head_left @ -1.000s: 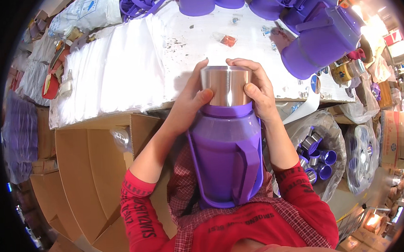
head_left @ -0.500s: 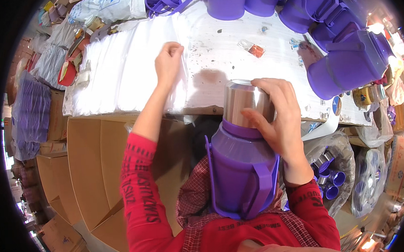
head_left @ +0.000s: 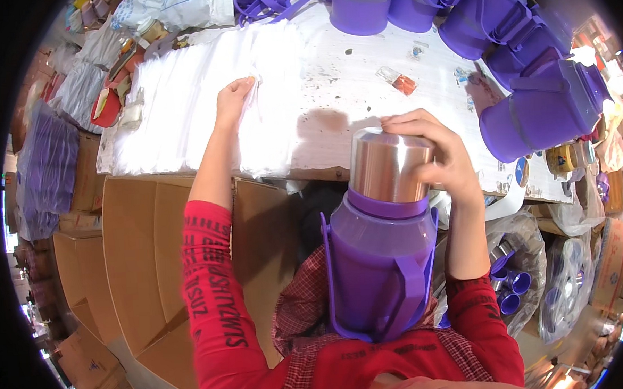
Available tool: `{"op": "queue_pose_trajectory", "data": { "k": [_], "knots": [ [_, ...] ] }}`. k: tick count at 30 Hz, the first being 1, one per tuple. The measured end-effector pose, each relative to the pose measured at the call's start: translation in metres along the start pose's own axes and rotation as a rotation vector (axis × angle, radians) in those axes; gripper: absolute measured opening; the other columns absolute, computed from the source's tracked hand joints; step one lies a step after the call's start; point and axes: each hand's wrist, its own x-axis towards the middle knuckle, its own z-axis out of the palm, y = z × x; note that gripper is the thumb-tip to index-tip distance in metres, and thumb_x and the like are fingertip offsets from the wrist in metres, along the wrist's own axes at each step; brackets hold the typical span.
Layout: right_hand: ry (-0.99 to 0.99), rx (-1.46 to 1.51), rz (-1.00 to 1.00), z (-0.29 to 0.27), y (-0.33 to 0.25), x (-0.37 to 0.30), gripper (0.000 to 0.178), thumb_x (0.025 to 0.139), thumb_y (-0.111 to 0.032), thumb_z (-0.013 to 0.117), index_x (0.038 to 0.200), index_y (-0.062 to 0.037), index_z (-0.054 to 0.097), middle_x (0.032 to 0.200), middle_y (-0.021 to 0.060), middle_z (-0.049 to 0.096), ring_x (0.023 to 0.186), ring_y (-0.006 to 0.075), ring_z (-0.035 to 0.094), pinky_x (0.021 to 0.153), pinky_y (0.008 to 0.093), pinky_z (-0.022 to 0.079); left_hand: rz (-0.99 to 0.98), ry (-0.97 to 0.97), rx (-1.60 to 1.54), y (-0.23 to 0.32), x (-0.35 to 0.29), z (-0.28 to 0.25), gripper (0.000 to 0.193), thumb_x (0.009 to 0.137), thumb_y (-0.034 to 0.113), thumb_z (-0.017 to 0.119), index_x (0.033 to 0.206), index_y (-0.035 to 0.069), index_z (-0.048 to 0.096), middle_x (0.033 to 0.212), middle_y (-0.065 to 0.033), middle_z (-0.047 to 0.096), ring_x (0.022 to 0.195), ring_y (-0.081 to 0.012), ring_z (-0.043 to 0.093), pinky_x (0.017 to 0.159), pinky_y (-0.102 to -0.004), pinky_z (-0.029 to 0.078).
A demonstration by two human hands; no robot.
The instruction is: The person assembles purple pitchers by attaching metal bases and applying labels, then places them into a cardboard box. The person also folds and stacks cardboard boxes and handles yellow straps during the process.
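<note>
A purple thermos jug (head_left: 369, 244) with a side handle and a shiny steel cup lid (head_left: 388, 169) stands upright against my lap. My right hand (head_left: 443, 150) is on the lid, its fingers over the top edge and the thumb at the side. Over the table's left part, my left hand (head_left: 233, 100) pinches the edge of a thin white plastic bag (head_left: 250, 131), lifted a little from a pile of white bags (head_left: 175, 106). The jug's bottom is hidden from view.
Several purple jug bodies (head_left: 530, 112) line the white table's (head_left: 320, 83) far and right sides. Purple straps (head_left: 268, 5) lie at the back. A small red packet (head_left: 404, 85) is mid-table. Below left is an open carton (head_left: 147, 250); at right, a bag of purple cups (head_left: 517, 281).
My left hand has moved left and slightly back toward me, drawing the bag's edge across the pile. My right hand's thumb has slid up and right along the steel lid.
</note>
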Motion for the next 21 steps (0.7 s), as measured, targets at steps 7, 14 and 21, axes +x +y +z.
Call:
{"op": "queue_pose_trajectory", "data": {
  "k": [7,14,21],
  "knots": [
    [-0.041,-0.104,0.127,-0.007,0.008,-0.009,0.074,0.076,-0.063,0.066,0.114,0.0009,0.065,0.118,0.0159,0.063,0.114,0.0294,0.059,0.100,0.0399,0.043,0.086,0.066,0.135,0.003,0.004,-0.004,0.024,0.089,0.023,0.068,0.089,-0.001,0.067,0.083,-0.0045,0.067,0.073,-0.0109,0.058,0.069,-0.0228,0.046],
    [0.315,0.405,0.253,-0.017,0.071,0.003,0.062,0.097,-0.051,0.046,0.119,0.0058,0.058,0.118,0.0185,0.063,0.105,0.0225,0.064,0.089,0.0316,0.053,0.148,0.068,-0.638,0.012,0.007,0.020,0.026,0.090,0.023,0.063,0.096,-0.002,0.068,0.085,-0.0050,0.068,0.077,-0.0125,0.062,0.074,-0.0261,0.049],
    [0.343,0.260,0.517,0.017,0.125,0.006,0.030,0.093,-0.022,0.063,0.112,0.0015,0.063,0.103,0.0122,0.068,0.094,0.0152,0.065,0.082,0.0263,0.053,-0.075,-0.247,0.010,0.025,-0.079,0.101,0.019,0.088,0.018,0.070,0.092,0.000,0.069,0.084,-0.0046,0.069,0.079,-0.0120,0.061,0.077,-0.0241,0.047]
  ]
}}
